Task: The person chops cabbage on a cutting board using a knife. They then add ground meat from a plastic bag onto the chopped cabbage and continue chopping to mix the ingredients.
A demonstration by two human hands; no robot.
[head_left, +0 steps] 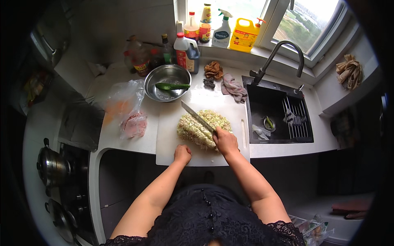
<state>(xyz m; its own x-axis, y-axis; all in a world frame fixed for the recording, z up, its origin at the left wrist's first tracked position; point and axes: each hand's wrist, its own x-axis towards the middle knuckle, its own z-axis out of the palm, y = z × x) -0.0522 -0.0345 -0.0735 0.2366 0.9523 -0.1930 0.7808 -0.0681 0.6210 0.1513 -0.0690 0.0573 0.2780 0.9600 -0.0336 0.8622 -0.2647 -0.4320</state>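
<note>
My right hand [226, 142] is closed round the handle of a kitchen knife [196, 115]. Its long blade slants up and to the left across a heap of finely chopped pale green vegetable [192, 129]. The heap lies on a white cutting board [169, 123] at the counter's front edge. Curled into a fist, my left hand [183, 155] rests on the board's near part, just below and left of the heap, with nothing visible in it.
Behind the board, a steel bowl [155, 93] holds a green cucumber-like vegetable [171, 86]. Raw minced meat in a plastic bag [134, 125] lies left. On the right is a black sink [262, 106] with a tall faucet [302, 57]. Cloths [234, 87] and bottles [186, 55] stand or lie behind.
</note>
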